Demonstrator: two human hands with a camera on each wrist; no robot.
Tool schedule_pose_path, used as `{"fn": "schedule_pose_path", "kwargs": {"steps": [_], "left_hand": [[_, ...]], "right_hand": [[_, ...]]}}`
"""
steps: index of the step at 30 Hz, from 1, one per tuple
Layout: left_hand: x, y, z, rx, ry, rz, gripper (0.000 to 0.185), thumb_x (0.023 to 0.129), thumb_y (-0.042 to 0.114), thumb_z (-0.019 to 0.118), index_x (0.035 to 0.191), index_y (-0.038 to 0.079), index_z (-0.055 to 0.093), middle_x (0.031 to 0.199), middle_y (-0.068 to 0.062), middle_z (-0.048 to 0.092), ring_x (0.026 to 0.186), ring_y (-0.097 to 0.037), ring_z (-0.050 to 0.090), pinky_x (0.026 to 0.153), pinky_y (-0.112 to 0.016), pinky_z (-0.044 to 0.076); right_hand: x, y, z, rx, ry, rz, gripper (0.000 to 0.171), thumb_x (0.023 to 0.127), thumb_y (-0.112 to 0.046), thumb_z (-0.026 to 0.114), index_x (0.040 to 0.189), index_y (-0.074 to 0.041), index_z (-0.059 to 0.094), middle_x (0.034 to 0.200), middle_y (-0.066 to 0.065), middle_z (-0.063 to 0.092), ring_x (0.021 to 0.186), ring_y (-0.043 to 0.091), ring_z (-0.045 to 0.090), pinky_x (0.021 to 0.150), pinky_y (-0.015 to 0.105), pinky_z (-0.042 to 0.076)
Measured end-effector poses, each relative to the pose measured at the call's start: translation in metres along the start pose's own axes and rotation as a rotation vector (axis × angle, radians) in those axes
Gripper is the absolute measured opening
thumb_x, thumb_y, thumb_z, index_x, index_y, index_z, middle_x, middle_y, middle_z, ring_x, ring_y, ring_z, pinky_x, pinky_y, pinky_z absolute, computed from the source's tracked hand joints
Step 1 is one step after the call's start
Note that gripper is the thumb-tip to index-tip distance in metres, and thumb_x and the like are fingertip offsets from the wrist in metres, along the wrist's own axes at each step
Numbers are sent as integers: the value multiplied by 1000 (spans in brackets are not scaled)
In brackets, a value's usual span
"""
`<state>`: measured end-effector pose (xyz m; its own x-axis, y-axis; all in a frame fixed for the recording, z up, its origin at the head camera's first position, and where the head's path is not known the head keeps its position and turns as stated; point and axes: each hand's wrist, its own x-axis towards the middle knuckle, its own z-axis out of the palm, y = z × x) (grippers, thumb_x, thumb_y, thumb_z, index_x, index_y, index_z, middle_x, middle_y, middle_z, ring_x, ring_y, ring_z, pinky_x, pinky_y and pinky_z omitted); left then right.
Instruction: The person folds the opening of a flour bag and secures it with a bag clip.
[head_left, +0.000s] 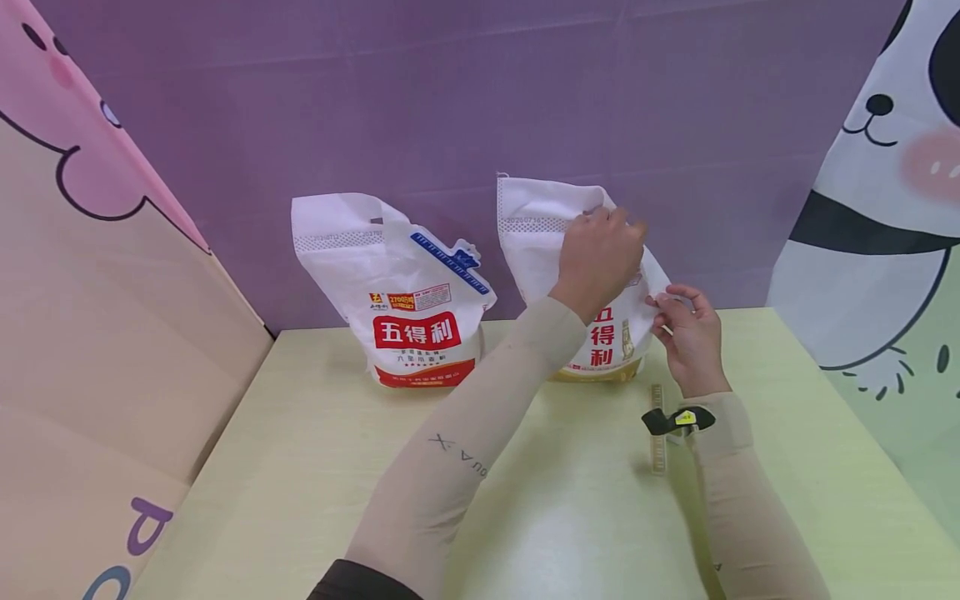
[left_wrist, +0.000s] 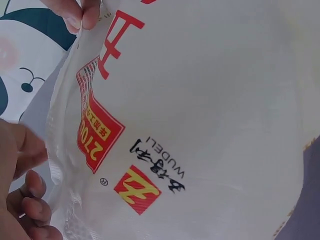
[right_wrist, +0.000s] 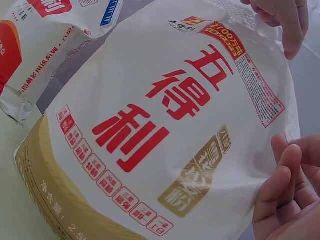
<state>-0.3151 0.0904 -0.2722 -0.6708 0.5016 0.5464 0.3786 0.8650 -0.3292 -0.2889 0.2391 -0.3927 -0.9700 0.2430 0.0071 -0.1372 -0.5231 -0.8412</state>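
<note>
Purple backdrop at the rear, a pink cartoon panel (head_left: 90,275) on the left and a panda panel (head_left: 885,208) on the right, w/ a pale yellow table (head_left: 315,467) in front. Two white flour bags stand at the table's far edge, near each other but apart. The red-label bag (head_left: 405,300) on the left stands untouched, top flopped over.

The gold-label bag (head_left: 611,333) on the right is upright, leaning a bit, and both hands are on it. Left hand (head_left: 600,262) grips the bag's upper part from the front, fingers curled over the top seam area (in the left wrist view the fingers (left_wrist: 30,200) sit bent against the bag's sealed edge). Right hand (head_left: 690,337) pinches the bag's right edge btw thumb and fingertips; the right wrist view shows those fingers (right_wrist: 280,195) close together against the plastic.

A yellowish ruler (head_left: 658,433) lies flat on the table just beside the right wrist, well in front of the bag. Both forearms wear beige sleeves; a black strap w/ a yellow tag (head_left: 678,419) sits on the right wrist.
</note>
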Motion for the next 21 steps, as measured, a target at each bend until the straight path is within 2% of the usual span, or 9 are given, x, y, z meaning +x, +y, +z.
{"fn": "schedule_pose_path", "kwargs": {"steps": [3,8,15,21], "left_hand": [[3,-1,0,-1,12,-7,22,100,26,56,109,29,75,103,7,77,94,-14,72,78,-30,58],[8,-6,-2,7,-39,-4,23,103,22,55,118,29,71,113,5,75,102,-14,71,82,-31,58],[8,-13,-3,31,-107,-8,30,105,42,54,131,32,64,126,3,71,116,-17,64,92,-34,54],[8,-15,-3,66,-156,-6,36,105,47,52,135,31,63,132,2,67,121,-17,60,98,-35,51]], "right_hand": [[0,0,0,-1,-2,-5,15,97,-3,66,106,-12,57,83,-1,78,58,7,57,58,18,50],[0,0,0,7,2,2,16,97,-3,67,106,-12,58,83,0,77,59,7,56,59,18,50],[0,-1,0,-11,10,6,18,97,-5,68,109,-13,58,86,-1,76,63,7,58,61,18,50],[0,-1,-1,-17,15,11,24,97,-5,68,115,-14,56,84,-1,77,61,7,58,58,18,50]]}}
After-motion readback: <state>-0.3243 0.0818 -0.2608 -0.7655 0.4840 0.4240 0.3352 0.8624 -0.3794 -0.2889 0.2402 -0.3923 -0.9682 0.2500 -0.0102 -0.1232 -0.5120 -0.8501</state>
